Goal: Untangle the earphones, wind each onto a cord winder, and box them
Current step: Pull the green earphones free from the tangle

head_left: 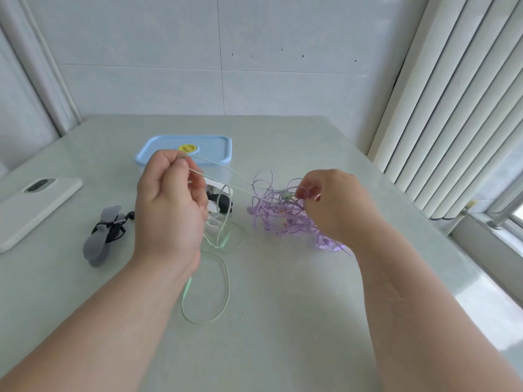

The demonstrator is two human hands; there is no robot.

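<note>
A mint-green earphone cord (223,182) stretches taut from tangled purple earphones (283,219); black earphones (114,223) lie wound on a grey winder (94,248), near a blue-lidded box (209,148).

No text, label, brand, number or sign can be read here. The round yellow valve (187,148) on the light blue plastic lid (210,152) of the storage box carries a pale mark, too blurred to make out.
</note>
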